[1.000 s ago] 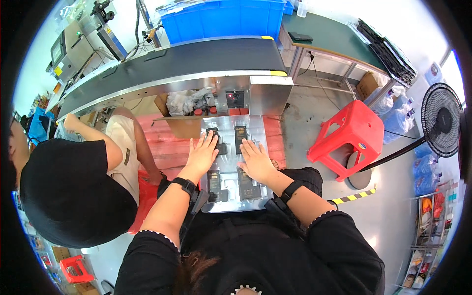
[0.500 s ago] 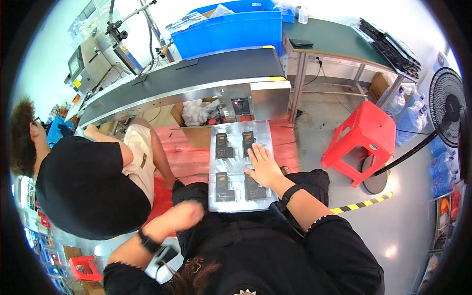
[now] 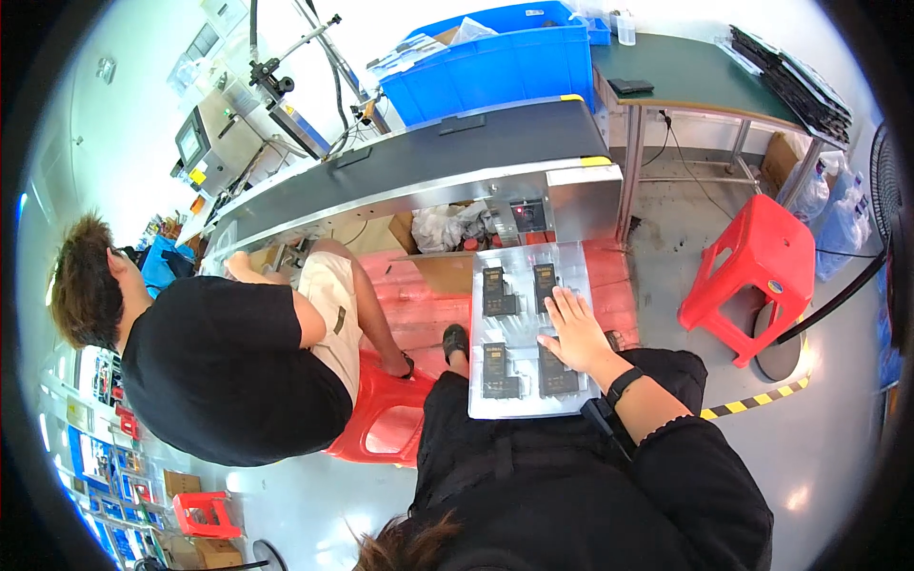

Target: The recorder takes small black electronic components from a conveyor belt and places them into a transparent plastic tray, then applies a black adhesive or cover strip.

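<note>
Probably light and flexible, the translucent plastic tray (image 3: pixel 522 410) of flat black packs (image 3: pixel 494 367) suits support at opposite rims; right grip (image 3: pixel 579 335) spread flat, grasping nothing; left grip unseen.

I've lost the left hand from the tray (image 3: pixel 524 408) and out of sight; my view has swung left, pushing the fan (image 3: pixel 884 181) rightward

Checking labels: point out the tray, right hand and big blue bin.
Tray (image 3: pixel 519 409), head view: near rim.
Right hand (image 3: pixel 577 336), head view: back of the hand.
Big blue bin (image 3: pixel 490 86), head view: near wall.
</note>
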Tool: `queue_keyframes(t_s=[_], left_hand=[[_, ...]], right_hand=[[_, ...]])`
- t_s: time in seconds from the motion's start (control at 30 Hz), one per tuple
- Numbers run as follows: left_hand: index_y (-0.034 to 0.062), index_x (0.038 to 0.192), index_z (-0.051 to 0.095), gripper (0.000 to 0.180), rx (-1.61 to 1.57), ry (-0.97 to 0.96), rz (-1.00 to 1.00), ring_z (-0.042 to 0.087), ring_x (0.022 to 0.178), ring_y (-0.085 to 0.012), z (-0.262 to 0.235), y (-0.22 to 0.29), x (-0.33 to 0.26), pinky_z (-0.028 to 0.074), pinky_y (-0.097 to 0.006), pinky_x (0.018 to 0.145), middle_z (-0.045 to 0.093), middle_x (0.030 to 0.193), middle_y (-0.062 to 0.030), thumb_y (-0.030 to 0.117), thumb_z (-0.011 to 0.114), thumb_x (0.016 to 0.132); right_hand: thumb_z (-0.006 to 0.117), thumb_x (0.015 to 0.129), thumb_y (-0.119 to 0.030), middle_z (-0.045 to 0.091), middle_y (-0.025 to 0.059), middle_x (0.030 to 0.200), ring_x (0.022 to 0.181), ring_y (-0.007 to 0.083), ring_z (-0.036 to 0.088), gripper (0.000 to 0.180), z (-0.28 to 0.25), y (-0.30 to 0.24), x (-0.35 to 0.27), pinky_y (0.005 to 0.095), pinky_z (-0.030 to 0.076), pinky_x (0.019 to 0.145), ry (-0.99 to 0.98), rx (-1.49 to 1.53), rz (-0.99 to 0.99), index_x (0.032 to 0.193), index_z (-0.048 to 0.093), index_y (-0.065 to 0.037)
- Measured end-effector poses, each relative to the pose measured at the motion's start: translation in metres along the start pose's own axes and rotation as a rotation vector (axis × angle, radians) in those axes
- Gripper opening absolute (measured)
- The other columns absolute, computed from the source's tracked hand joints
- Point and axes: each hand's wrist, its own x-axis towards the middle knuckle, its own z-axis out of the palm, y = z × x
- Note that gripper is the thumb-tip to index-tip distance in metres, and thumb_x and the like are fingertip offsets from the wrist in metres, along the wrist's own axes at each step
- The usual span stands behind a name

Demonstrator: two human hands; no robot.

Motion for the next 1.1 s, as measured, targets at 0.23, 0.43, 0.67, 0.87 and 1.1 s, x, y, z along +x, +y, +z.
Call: queue_keyframes(t_s=[0.23, 0.43, 0.67, 0.87, 1.1], left_hand=[[0.0030, 0.102, 0.059, 0.025, -0.104, 0.157, 0.069, 0.060, 0.087, -0.0224, -0.019, 0.007, -0.016, 0.047, -0.031, 0.073, 0.061, 0.096, -0.0132, 0.017, 0.055, 0.082], [0.0035, 0.103, 0.059, 0.025, -0.183, 0.268, 0.103, 0.060, 0.089, -0.0219, -0.054, 0.028, -0.014, 0.047, -0.031, 0.074, 0.061, 0.097, -0.0124, 0.017, 0.057, 0.082], [0.0020, 0.105, 0.057, 0.022, -0.613, 0.974, 0.658, 0.058, 0.092, -0.0172, -0.150, 0.108, 0.054, 0.047, -0.028, 0.075, 0.060, 0.097, -0.0083, 0.012, 0.055, 0.085], [0.0021, 0.101, 0.057, 0.022, -0.558, 1.028, 0.988, 0.058, 0.087, -0.0202, -0.284, 0.180, 0.120, 0.046, -0.030, 0.074, 0.059, 0.095, -0.0093, 0.016, 0.056, 0.085], [0.0027, 0.087, 0.061, 0.013, 0.076, 1.342, 0.777, 0.057, 0.076, -0.0271, -0.397, 0.153, 0.139, 0.046, -0.035, 0.067, 0.058, 0.081, -0.0116, 0.012, 0.056, 0.080]], right_hand=[[0.044, 0.086, -0.045, 0.021, 0.0231, 0.141, 0.132, 0.0356, 0.018, 0.069, -0.005, -0.001, 0.001, 0.0458, 0.015, 0.108, -0.067, -0.024, 0.019, 0.134, 0.028, 0.003], [0.059, 0.079, -0.046, 0.044, 0.0236, 0.126, 0.118, 0.0341, 0.044, 0.065, -0.071, 0.017, 0.063, 0.0398, 0.035, 0.098, -0.596, 0.475, -0.031, 0.122, 0.047, 0.001], [0.062, 0.078, -0.025, 0.054, 0.0155, 0.112, 0.103, 0.0275, 0.054, 0.038, -0.193, 0.072, 0.241, 0.0378, 0.043, 0.087, 0.369, 0.176, -0.004, 0.109, 0.055, -0.005], [0.060, 0.079, -0.029, 0.042, 0.0188, 0.127, 0.116, 0.0344, 0.043, 0.055, -0.146, 0.213, 0.308, 0.0399, 0.036, 0.097, 0.195, -0.080, 0.162, 0.128, 0.043, -0.009], [0.055, 0.083, -0.018, 0.054, 0.0221, 0.107, 0.099, 0.0347, 0.055, 0.028, -0.176, 0.227, 0.305, 0.0415, 0.043, 0.086, -0.104, -0.254, 0.116, 0.100, 0.057, 0.004]])
